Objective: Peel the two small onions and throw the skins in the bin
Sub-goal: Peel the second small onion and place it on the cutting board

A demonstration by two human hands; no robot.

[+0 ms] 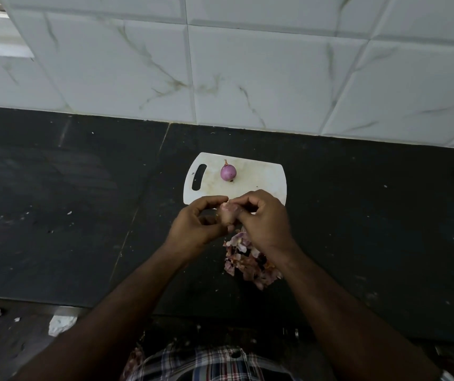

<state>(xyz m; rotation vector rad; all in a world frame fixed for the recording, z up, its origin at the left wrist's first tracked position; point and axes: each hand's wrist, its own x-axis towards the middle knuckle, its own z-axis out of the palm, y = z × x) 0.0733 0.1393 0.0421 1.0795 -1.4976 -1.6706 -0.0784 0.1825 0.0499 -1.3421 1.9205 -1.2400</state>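
Left hand (197, 224) and right hand (264, 218): fingers curled, together pinching small onion (228, 213), part-skinned, above near edge of white cutting board (264, 180). Second onion (228, 172): peeled, purple, resting on board. Loose skins (248, 264): heaped on dark surface (69, 215) beneath right wrist.
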